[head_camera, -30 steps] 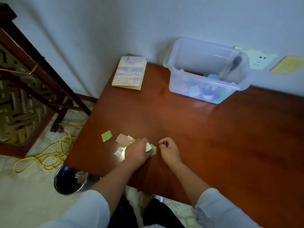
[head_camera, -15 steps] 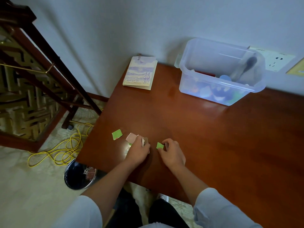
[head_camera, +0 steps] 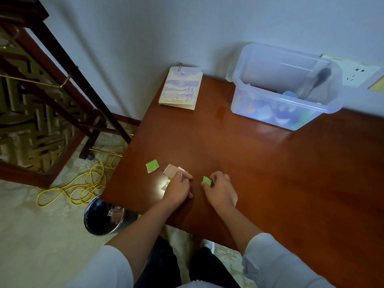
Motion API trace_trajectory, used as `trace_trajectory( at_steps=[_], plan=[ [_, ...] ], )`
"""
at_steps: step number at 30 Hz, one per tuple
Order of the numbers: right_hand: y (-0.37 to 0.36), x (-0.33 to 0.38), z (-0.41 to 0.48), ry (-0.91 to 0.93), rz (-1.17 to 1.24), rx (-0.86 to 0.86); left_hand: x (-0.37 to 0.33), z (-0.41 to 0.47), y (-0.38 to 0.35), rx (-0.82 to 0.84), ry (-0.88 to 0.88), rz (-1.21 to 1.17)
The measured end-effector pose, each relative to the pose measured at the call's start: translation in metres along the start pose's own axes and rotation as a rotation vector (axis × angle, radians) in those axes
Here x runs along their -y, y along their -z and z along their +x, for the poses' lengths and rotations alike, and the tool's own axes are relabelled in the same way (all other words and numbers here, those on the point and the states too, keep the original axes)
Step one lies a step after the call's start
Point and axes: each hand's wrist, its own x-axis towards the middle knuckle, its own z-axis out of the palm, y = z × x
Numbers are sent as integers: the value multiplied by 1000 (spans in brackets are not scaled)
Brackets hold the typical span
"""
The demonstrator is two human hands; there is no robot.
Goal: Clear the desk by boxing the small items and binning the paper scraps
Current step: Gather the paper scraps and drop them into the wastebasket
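Paper scraps lie near the desk's front left corner: a green scrap (head_camera: 152, 166), a pink scrap (head_camera: 171, 170) and small bits half under my left hand (head_camera: 179, 189). That hand pinches a small pale scrap between curled fingers. My right hand (head_camera: 220, 190) pinches a small green scrap (head_camera: 207, 180) at its fingertips, and a pink piece shows under its palm. A clear plastic box (head_camera: 257, 89) with small items inside stands at the back of the desk. A round metal bin (head_camera: 89, 223) stands on the floor below the desk's front left corner.
A spiral notebook (head_camera: 181, 88) lies at the desk's back left edge against the wall. A yellow cable (head_camera: 83, 183) coils on the floor beside a dark wooden frame (head_camera: 52, 84). A wall socket (head_camera: 357, 74) sits behind the box.
My hands have drawn apart; the right now holds the small green scrap that lay between them, and the left has gathered a pale scrap. The camera has shifted left.
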Motion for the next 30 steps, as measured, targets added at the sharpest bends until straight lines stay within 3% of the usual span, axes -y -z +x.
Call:
trace_trajectory(
  at_steps=[15, 18, 21, 23, 30],
  plan=[
    [-7, 5, 3, 21, -38, -19, 10, 4, 9, -10, -63, 46],
    [-11, 13, 1, 11, 224, 31, 15, 6, 18, -35, -78, 78],
    [-13, 33, -5, -163, 741, 114, 15, 5, 28, -105, -84, 127],
    [-14, 46, -6, -251, 941, 195, 18, 5, 38, -156, -80, 204],
    [-24, 60, -1, -218, 894, 222, 30, 1, 63, -226, -89, 511]
  ],
)
